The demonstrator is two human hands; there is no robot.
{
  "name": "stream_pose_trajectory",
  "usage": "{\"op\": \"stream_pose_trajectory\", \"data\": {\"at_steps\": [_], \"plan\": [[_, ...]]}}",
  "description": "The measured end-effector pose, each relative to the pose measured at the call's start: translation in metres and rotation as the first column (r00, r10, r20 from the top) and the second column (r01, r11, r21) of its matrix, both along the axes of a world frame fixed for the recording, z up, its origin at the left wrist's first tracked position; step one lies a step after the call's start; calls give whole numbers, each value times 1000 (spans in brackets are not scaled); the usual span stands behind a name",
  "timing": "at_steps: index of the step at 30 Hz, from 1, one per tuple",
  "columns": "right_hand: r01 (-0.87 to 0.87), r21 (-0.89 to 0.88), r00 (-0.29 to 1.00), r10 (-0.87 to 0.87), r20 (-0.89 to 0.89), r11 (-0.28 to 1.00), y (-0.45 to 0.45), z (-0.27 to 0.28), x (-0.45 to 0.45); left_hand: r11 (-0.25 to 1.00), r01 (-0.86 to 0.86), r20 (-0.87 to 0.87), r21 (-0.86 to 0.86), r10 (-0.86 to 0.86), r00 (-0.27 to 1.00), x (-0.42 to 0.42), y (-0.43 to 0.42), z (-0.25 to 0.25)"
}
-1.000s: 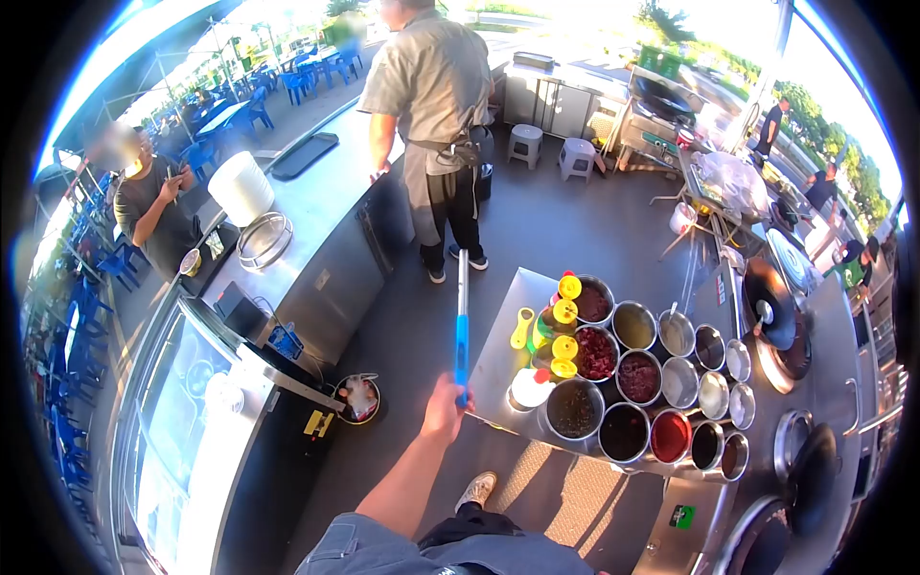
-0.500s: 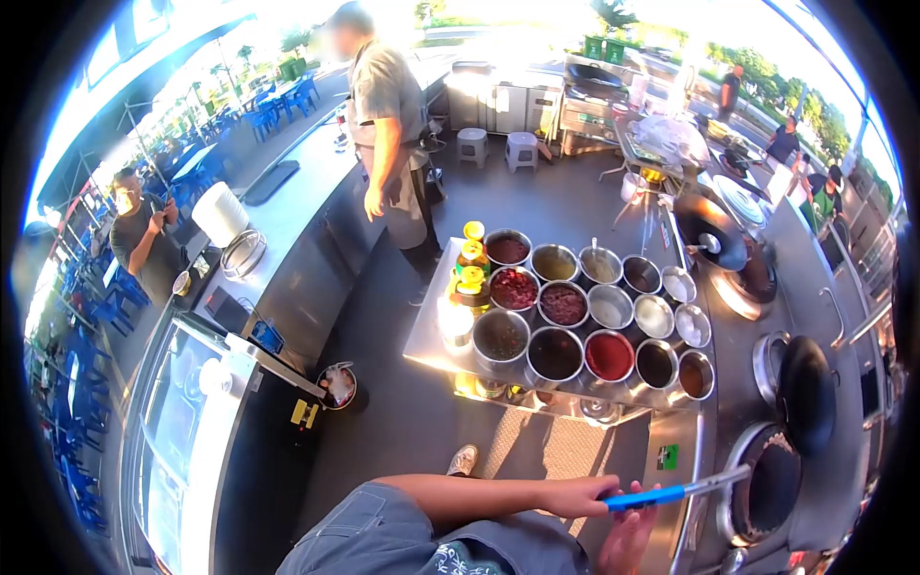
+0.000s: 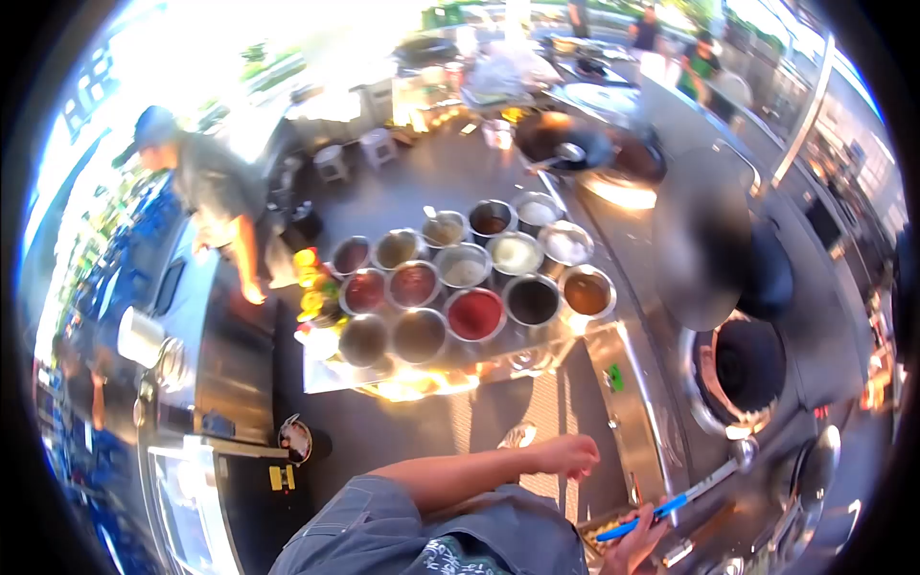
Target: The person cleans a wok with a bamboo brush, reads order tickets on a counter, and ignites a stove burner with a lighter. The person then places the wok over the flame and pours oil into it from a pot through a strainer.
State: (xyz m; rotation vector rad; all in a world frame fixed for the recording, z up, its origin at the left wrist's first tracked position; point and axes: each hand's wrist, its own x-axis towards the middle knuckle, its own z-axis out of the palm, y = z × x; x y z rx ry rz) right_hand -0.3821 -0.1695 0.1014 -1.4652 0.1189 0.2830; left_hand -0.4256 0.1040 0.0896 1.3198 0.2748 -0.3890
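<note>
My right hand (image 3: 634, 544), low at the right, is wrapped round the blue handle of a long metal cooking tool (image 3: 661, 513). Its metal shaft points up and right toward the burner; the shape of its far end is unclear. My left hand (image 3: 572, 456) is held in front of my body, fingers curled in a loose fist, apart from the tool, with nothing visible in it. Just beyond the tool lies a round burner opening (image 3: 738, 372) with a dark inside. Behind that, a black wok (image 3: 769, 273) stands tilted beside a blurred grey disc (image 3: 704, 240).
Several metal pots of sauces and seasonings (image 3: 476, 312) crowd a steel table, with yellow-capped bottles (image 3: 311, 287) at its left. Another wok (image 3: 565, 144) lies farther back. A co-worker (image 3: 216, 192) stands by the left counter (image 3: 240, 335). A bucket (image 3: 297, 439) sits on the floor.
My view has swung right. My left hand has let go of the blue handle and moved away from it. My right hand, formerly beside the handle, now grips it.
</note>
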Motion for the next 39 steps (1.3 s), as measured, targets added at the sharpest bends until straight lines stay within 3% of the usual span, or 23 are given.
{"op": "stream_pose_trajectory", "data": {"at_steps": [5, 6, 9, 12, 13, 16, 18, 19, 20, 22, 27, 29, 31, 33, 34, 39], "plan": [[139, -52, 988, -142, -60, 989, 27, 35, 25, 933, -343, -323, -113, 292, 901, 75, 54, -111], [166, -62, 984, -169, -49, 984, 36, 39, 32, 890, -445, -331, -100, 392, 858, 87, 61, -165], [120, -256, 991, -131, -25, 959, 38, 36, 46, 772, -621, -512, -137, 481, 712, 131, 89, -197], [134, -335, 983, -168, -77, 933, 52, 46, 61, 723, -671, -534, -162, 508, 676, 169, 97, -252], [122, -402, 981, -173, -93, 907, 55, 46, 65, 531, -769, -361, -355, 681, 637, 164, 78, -306], [160, -430, 968, -226, -108, 889, 57, 32, 77, 501, -790, -444, -354, 654, 613, 198, 79, -358], [178, -434, 949, -271, -161, 883, 55, 21, 82, 524, -706, -399, -476, 586, 705, 208, 80, -404], [181, -444, 943, -283, -174, 877, 56, 18, 84, 529, -707, -415, -469, 575, 705, 224, 81, -402], [187, -460, 924, -314, -217, 868, 57, 16, 88, 684, -685, -471, -252, 532, 704, 247, 81, -391], [155, -489, 924, -301, -236, 858, 54, 8, 92, 846, -519, -469, 123, 510, 721, 271, 70, -412], [137, -612, 883, -376, -282, 779, 23, -17, 84, 847, -484, -269, 222, 530, 804, 294, 54, -444], [91, -763, 927, -335, -171, 641, 14, -36, 71, 838, -488, -248, 244, 540, 804, 288, 47, -463], [158, -742, 903, -399, -159, 652, 35, -26, 100, 839, -500, -210, 213, 539, 816, 281, 44, -468], [457, -424, 663, -617, -424, 782, 38, -22, 110, 842, -511, -180, 174, 538, 824, 274, 43, -472], [500, -349, 630, -609, -482, 793, 23, -29, 101, 842, -516, -167, 159, 538, 827, 271, 43, -473], [514, -325, 708, -606, -363, 794, 13, -46, 79, 844, -528, -117, 92, 536, 836, 268, 45, -479]]}}
